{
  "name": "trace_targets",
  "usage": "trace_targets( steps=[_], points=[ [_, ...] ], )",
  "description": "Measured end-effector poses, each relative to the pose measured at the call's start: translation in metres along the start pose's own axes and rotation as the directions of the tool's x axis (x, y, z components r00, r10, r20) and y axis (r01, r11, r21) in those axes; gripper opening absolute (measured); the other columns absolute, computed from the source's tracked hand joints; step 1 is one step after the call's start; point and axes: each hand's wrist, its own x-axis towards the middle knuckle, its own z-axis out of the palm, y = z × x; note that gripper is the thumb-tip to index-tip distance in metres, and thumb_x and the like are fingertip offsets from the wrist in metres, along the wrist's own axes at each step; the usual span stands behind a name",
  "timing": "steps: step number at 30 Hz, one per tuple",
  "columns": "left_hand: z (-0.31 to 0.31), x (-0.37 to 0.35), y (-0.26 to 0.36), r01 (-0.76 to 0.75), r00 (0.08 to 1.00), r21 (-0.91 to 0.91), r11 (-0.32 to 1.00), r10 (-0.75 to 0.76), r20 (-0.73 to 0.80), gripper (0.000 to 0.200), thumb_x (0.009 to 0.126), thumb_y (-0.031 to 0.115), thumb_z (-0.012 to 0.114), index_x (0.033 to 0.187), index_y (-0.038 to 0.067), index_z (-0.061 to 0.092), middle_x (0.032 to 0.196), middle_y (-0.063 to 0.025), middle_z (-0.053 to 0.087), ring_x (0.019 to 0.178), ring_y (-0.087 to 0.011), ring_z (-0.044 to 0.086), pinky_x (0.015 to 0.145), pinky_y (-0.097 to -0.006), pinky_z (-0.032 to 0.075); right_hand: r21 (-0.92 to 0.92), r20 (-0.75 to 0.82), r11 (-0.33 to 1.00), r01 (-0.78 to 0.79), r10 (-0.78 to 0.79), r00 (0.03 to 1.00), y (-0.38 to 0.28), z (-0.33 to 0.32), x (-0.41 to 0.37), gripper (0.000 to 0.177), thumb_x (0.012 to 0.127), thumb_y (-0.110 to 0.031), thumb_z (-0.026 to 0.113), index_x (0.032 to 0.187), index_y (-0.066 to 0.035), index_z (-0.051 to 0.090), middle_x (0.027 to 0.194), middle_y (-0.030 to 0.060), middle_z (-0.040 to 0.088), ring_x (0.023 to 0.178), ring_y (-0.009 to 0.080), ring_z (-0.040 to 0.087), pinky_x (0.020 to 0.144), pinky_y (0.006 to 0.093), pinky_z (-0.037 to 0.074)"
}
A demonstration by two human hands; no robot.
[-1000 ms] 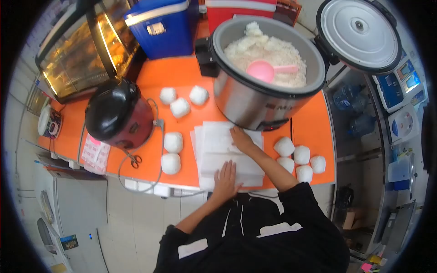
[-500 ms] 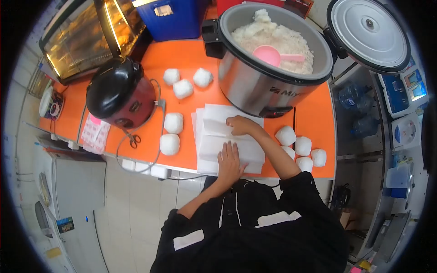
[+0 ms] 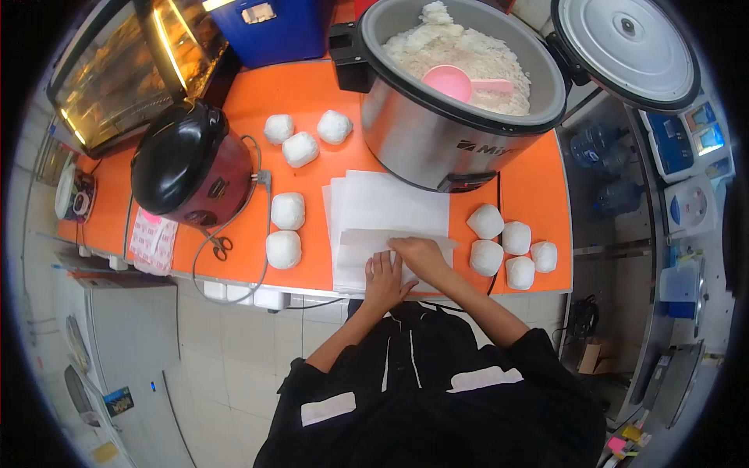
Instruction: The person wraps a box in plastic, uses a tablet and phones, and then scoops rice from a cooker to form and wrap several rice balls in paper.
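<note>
A stack of white paper sheets [image 3: 394, 203] lies on the orange counter in front of me. The top sheet [image 3: 360, 243] is turned over toward my body, with its upper edge in the fingers of my right hand [image 3: 419, 257]. Flat on the near part of the paper, fingers stretched out, rests my left hand [image 3: 384, 282]. White wrapped bundles flank the stack: a pair, one of them a rounded bundle [image 3: 283, 249], to the left, and several more, including a bundle [image 3: 486, 257], to the right.
A large open rice cooker [image 3: 445, 144] full of rice, with a pink scoop [image 3: 449, 83] on top, stands behind the paper. At left are a small dark red cooker [image 3: 214, 191], its cable, scissors [image 3: 223, 248] and a lit display case [image 3: 129, 70]. Three bundles [image 3: 300, 149] sit farther back.
My right hand has drawn the top sheet's far edge toward me, uncovering the sheet below. My left hand stays on the near part. The view has shifted slightly.
</note>
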Motion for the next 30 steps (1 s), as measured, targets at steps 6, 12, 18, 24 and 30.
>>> trace_targets(
  steps=[6,12,18,24,30],
  points=[
    [0.040,-0.020,-0.067,-0.290,0.905,-0.354,0.889,0.135,-0.403,0.049,0.070,0.023,0.061,0.114,0.005,0.049,0.117,-0.0193,0.043,0.116,-0.0374,0.036,0.097,-0.0495,0.022,0.046,-0.080,0.962,-0.270,0.273,0.959,-0.051,0.020,-0.025,0.049,0.086,-0.025,0.049,0.125,0.003,0.041,0.130,0.0210,0.043,0.123,0.0308,0.040,0.104,0.0497,0.023],
    [-0.039,-0.021,-0.054,-0.322,0.944,0.066,0.944,0.326,-0.059,0.060,0.076,0.012,0.056,0.132,0.010,0.034,0.135,-0.0070,0.039,0.124,-0.0195,0.036,0.097,-0.0465,0.021,0.175,-0.079,0.928,-0.328,0.346,0.935,-0.079,0.050,-0.047,0.061,0.085,-0.021,0.049,0.133,0.006,0.025,0.141,0.0236,0.021,0.132,0.0365,0.021,0.105,0.0489,0.021],
    [-0.041,-0.028,-0.067,-0.147,0.982,-0.015,0.989,0.148,0.117,0.064,0.076,0.021,0.063,0.133,0.009,0.036,0.139,-0.0071,0.035,0.125,-0.0168,0.037,0.091,-0.0442,0.027,0.379,-0.304,0.848,-0.370,0.492,0.816,-0.085,0.083,-0.082,0.064,0.080,-0.011,0.056,0.133,0.006,0.025,0.138,0.0256,0.023,0.127,0.0389,0.026,0.103,0.0465,0.025],
    [-0.058,-0.023,-0.068,-0.158,0.971,0.110,0.981,0.134,0.200,0.056,0.071,0.024,0.067,0.120,0.004,0.050,0.108,-0.0074,0.052,0.101,-0.0187,0.049,0.073,-0.0393,0.033,0.267,-0.425,0.751,-0.604,0.654,0.626,-0.086,0.087,-0.080,0.057,0.067,-0.010,0.069,0.119,-0.001,0.048,0.114,0.0166,0.046,0.104,0.0299,0.046,0.089,0.0413,0.034],
    [-0.055,0.020,-0.090,-0.346,0.921,0.135,0.929,0.309,0.236,0.030,0.073,0.013,0.059,0.101,0.003,0.061,0.079,-0.0052,0.059,0.081,-0.0187,0.056,0.067,-0.0374,0.034,0.215,-0.481,0.848,-0.484,0.523,0.704,-0.047,0.064,-0.048,0.041,0.060,-0.013,0.071,0.099,-0.005,0.059,0.099,0.0055,0.052,0.097,0.0216,0.049,0.082,0.0380,0.035]
  ],
)
